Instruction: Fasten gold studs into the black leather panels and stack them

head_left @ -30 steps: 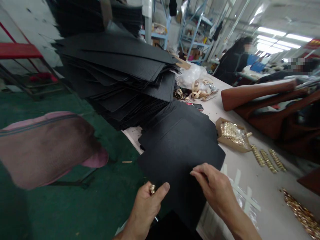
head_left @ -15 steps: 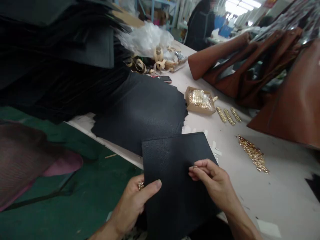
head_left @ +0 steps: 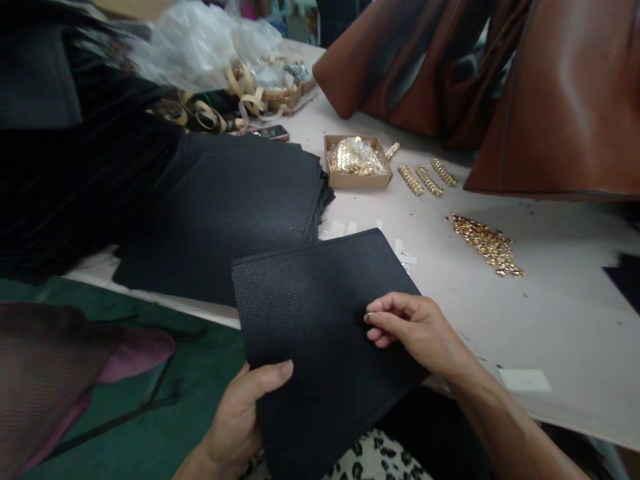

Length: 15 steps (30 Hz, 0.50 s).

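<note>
A black grained leather panel lies tilted over the table's front edge and my lap. My left hand grips its lower left side, thumb on top and fingers hidden beneath. Over the panel's right part, my right hand pinches a tiny gold-coloured piece between thumb and fingertips. Loose gold pieces form a pile on the table to the right. Behind the panel, a cardboard box holds more gold pieces in plastic, with short gold strips beside it.
Stacked black leather covers the table's left part. Brown leather bags stand at the back right. Clear plastic, tan strip rolls and a phone are at the back left. A pink and brown cloth hangs at lower left.
The view has turned right and down. Metal pieces seen earlier in my left hand are now out of sight. My right hand still pinches a small piece over the panel.
</note>
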Available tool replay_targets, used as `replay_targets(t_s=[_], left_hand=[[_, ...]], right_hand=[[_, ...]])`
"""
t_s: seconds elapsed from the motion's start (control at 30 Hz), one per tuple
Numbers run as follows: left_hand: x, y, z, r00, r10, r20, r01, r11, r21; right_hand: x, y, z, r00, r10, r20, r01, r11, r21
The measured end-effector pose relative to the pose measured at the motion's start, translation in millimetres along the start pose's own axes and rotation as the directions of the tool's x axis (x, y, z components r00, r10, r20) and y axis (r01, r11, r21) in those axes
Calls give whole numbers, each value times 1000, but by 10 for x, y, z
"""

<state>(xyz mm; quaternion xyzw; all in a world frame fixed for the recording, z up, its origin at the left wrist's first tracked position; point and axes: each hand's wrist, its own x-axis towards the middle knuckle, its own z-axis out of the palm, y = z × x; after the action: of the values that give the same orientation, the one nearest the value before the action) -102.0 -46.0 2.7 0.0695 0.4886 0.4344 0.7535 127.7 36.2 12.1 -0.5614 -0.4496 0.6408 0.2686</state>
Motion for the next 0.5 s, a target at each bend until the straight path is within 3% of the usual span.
replay_targets(t_s=[0.13, 0.27, 0.5], left_hand=[[39, 7, -14, 1000, -12, 3, 12, 1000, -21], [64, 23, 14, 989, 128, -78, -136, 986, -99], [128, 134, -100, 960, 216, -179, -212, 976, 43]], right_hand=[[13, -10, -29, 1000, -1, 21, 1, 1000, -31], [-1, -35, -36, 1000, 3, 13, -3, 999, -47], [-30, -31, -74, 998, -46, -33, 40, 988, -148]])
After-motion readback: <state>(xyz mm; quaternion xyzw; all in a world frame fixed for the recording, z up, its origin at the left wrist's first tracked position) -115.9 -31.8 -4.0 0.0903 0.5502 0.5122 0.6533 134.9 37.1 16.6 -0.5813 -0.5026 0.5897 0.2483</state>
